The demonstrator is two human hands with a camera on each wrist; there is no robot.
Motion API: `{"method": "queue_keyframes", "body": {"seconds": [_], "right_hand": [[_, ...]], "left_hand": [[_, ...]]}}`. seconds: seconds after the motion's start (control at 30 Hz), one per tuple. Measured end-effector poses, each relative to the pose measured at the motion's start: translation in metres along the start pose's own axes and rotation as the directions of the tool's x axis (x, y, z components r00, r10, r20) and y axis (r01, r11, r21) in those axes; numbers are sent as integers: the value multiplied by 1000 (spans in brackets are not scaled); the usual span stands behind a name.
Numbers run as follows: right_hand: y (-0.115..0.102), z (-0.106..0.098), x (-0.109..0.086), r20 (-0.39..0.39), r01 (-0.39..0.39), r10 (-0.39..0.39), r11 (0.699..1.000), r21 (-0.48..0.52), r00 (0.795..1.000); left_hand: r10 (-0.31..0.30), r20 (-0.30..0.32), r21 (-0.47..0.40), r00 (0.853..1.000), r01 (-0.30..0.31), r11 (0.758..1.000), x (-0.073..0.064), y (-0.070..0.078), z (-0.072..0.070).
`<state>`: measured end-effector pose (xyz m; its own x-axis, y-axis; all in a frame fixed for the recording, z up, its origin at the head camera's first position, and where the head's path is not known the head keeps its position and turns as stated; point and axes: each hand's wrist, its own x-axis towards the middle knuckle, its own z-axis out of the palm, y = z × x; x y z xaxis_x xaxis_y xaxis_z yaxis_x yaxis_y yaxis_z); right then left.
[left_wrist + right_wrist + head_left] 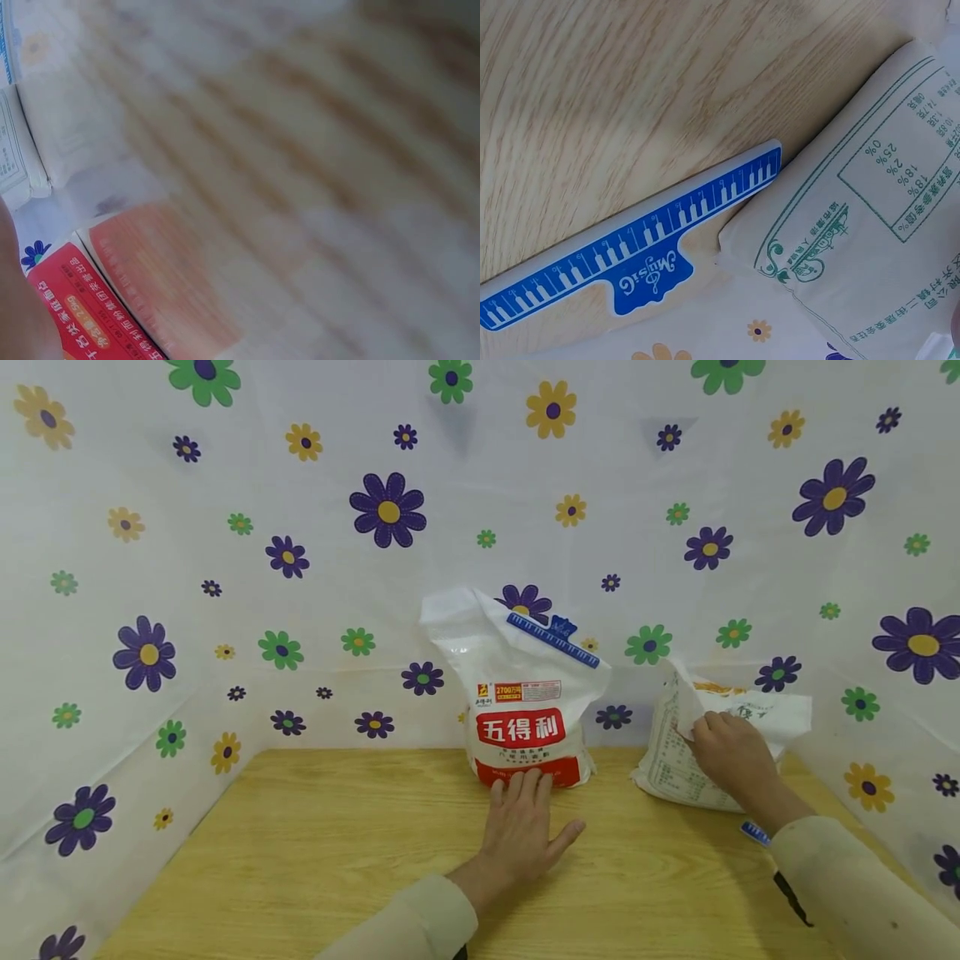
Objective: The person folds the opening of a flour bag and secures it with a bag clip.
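Note:
A white and red flour bag (528,727) stands upright at the back, its top folded over and held by a blue piano-key clip (553,641). My left hand (521,827) reaches to the lower front of that bag, fingers extended against its red band. On the right sits a second white bag with green print (678,752), its top edge loose. My right hand (731,756) pinches that edge between thumb and fingers. Another blue clip, marked "Music" (645,244), lies on the table beside the second bag; my right forearm partly hides it in the head view.
A wood-grain table (337,835) lies under everything. White cloth printed with flowers (225,560) encloses the back and both sides, close behind the bags. The left wrist view is mostly blurred, with the red bag panel (82,307) at the bottom left.

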<state>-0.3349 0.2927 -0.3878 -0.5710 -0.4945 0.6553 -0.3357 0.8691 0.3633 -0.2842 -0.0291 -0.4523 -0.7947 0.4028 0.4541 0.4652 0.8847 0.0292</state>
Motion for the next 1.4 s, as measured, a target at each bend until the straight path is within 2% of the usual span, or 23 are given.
{"method": "queue_keyframes", "body": {"seconds": [0.2, 0.4, 0.57, 0.63, 0.8, 1.03, 1.27, 1.4], "right_hand": [[-4, -1, 2, -6, 7, -7, 1000, 21, 1000], [-8, -1, 5, 35, 8, -9, 1000, 11, 999], [-10, -1, 5, 0, 31, -31, 999, 32, 1000], [-12, -3, 6, -11, 38, -37, 998, 41, 999], [-14, -8, 5, 23, 47, -48, 998, 45, 999], [-16, -6, 5, 50, 87, -89, 995, 43, 995], [-19, -7, 4, 61, 90, -93, 995, 51, 994], [-20, -9, 5, 59, 98, -101, 994, 52, 993]], "left_hand": [[17, -23, 12, 1000, -17, 1000, 0, 5, -3], [4, -9, 10, 1000, -4, 1000, 1, 6, -2], [-2, -19, -2, 1000, 2, 1000, 4, 8, -1], [4, -15, -3, 1000, -4, 1000, 5, 9, -1], [13, 13, -6, 1000, -13, 1000, 7, 12, 1], [-1, 21, 9, 1000, 1, 1000, 9, 14, 4], [3, 47, -11, 999, -2, 1000, 16, 22, 8], [12, 42, -7, 999, -12, 1000, 19, 26, 11]]}}
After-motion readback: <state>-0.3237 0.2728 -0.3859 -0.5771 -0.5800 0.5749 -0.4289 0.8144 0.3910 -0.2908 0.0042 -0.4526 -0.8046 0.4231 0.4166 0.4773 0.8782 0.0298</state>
